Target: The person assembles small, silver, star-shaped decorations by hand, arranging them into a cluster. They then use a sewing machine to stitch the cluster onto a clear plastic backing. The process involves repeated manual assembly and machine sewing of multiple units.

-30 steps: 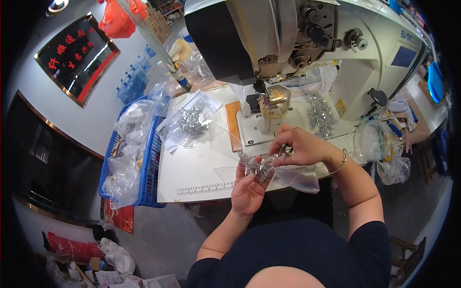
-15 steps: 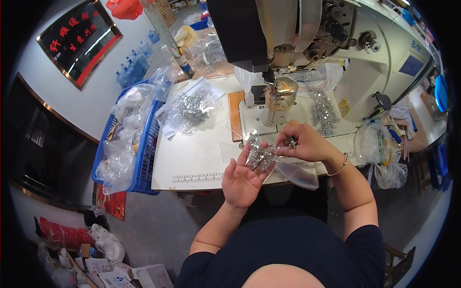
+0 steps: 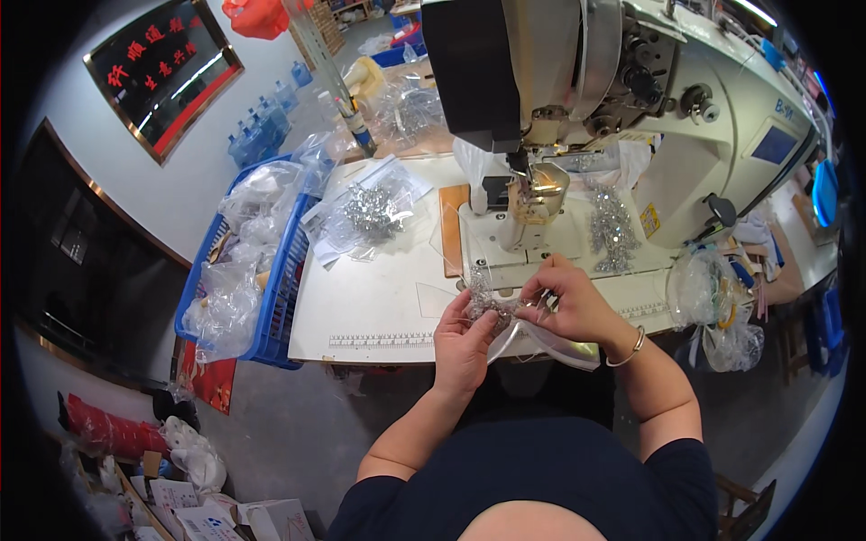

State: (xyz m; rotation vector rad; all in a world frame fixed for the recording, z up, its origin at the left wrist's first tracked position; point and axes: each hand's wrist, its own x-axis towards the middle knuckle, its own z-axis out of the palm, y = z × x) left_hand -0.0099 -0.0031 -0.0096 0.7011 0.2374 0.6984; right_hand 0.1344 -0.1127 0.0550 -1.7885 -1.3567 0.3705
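Observation:
A silver, sparkling rhinestone ornament (image 3: 482,290) is between my hands at the front edge of the sewing table. My left hand (image 3: 464,349) is closed around it, the thumb pressed on top. From the right, my right hand (image 3: 570,299) pinches at the ornament's edge; its fingertips partly cover what they grip. A clear, glossy curved strip (image 3: 566,350) hangs below the hands, and I cannot tell whether it is joined to the ornament. Just beyond stands the sewing machine (image 3: 722,135), its needle area over a raised post (image 3: 532,203).
A heap of silver ornaments (image 3: 612,230) lies right of the post. Another glittering pile (image 3: 372,209) rests on plastic bags at the left. A blue basket (image 3: 293,288) of clear bags stands against the table's left side. Clear bags (image 3: 713,288) hang at the right edge.
My left hand has turned from palm-up and open under the ornament to closed around it, thumb on top. My right hand keeps its pinch. The whole view has shifted slightly.

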